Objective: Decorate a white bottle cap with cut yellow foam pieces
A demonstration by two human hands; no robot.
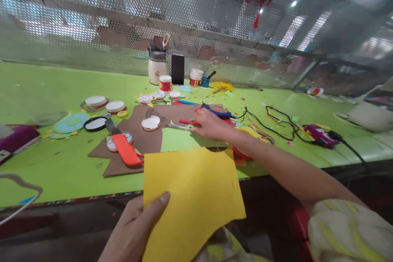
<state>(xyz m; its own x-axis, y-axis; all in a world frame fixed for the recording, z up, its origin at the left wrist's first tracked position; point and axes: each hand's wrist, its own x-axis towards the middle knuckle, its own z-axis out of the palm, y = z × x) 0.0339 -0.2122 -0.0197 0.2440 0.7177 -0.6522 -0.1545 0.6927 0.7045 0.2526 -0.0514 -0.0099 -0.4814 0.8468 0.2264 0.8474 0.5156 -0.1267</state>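
Note:
My left hand grips the lower left edge of a yellow foam sheet, thumb on top, holding it in front of the table edge. My right hand reaches out over the green table. Its fingers rest on a thin silver pen-like tool and a red strip on a light green sheet. I cannot tell whether the fingers are closed around either. Brown paper lies under these pieces.
Orange-handled scissors lie on the brown paper. White lids, small jars, a white jug and a dark phone stand further back. A purple glue gun with black cable lies right. A perforated metal screen backs the table.

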